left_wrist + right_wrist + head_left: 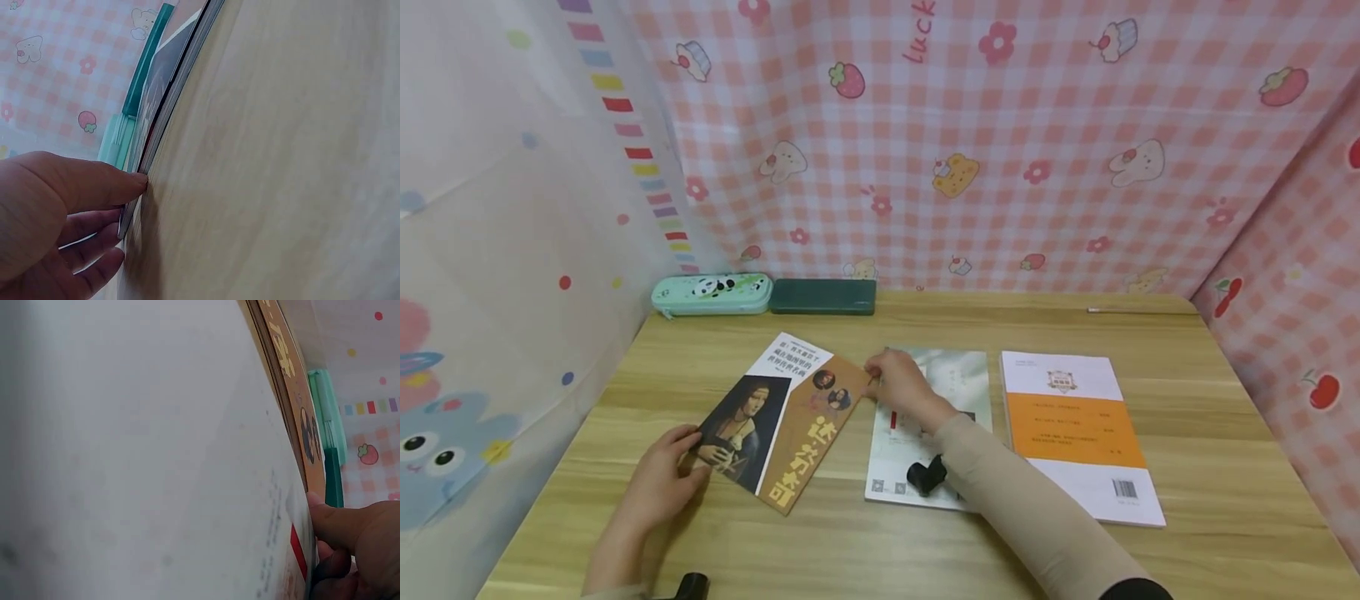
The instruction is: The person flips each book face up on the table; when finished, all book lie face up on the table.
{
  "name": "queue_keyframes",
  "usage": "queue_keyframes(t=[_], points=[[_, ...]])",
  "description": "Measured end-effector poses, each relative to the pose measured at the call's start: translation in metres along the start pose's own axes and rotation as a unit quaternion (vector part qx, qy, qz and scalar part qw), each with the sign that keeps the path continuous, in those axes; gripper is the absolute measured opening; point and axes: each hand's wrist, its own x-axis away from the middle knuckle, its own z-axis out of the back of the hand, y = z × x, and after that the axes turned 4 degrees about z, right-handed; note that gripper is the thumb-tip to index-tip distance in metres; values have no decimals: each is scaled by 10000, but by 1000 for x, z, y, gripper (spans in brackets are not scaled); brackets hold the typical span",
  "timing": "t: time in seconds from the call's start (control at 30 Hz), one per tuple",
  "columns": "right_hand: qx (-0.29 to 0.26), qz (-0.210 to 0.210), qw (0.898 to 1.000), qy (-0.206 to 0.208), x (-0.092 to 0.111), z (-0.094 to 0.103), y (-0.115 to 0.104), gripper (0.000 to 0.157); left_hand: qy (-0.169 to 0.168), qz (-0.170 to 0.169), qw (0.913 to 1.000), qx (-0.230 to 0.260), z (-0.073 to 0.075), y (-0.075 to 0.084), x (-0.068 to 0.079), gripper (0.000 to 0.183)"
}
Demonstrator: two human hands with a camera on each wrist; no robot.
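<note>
A book [782,421] with a painted portrait and a brown panel with yellow characters lies turned at an angle, left of centre in the head view. My left hand [658,479] pinches its left corner; in the left wrist view the thumb [119,186] is on the near edge, with the other fingers on the far side. At the opposite corner, my right hand [910,385] grips the book between thumb and fingers, seen also in the right wrist view. The right hand and forearm pass over a pale green book [925,487] and hide part of it.
An orange-and-white book [1078,425] lies at the right, its left edge near the pale green one. At the back stand a mint panda pencil case [711,294] and a dark green case [823,297]. A thin pencil-like stick [1142,311] lies back right. Patterned curtains surround the wooden table [1225,467].
</note>
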Motion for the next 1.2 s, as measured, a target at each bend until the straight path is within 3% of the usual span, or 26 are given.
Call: queue_keyframes(t=[0.2, 0.43, 0.57, 0.77, 0.97, 1.1, 1.2], points=[[-69, -46, 9999, 150, -4, -2, 1, 16, 78, 182, 9997, 145, -1, 2, 4, 51], [-130, -37, 9993, 336, -11, -5, 3, 7, 441, 300, 9970, 553, -9, 5, 9, 52], [-200, -166, 9991, 339, -15, -4, 4, 12, 669, 202, 9932, 935, -16, 5, 9, 48], [-278, -397, 9986, 209, -20, -2, 3, 20, 590, 427, 9877, 1381, -23, 6, 8, 48], [-232, -360, 9990, 100, -23, 0, 2, 17, 583, 676, 9873, 1316, -24, 13, 10, 42], [-270, -295, 9992, 42, -26, 1, 0, 23, 638, 675, 9877, 1254, -23, 15, 11, 42], [-281, -253, 9993, 48, -28, 1, -2, 19, 671, 617, 9880, 1247, -23, 16, 11, 42]])
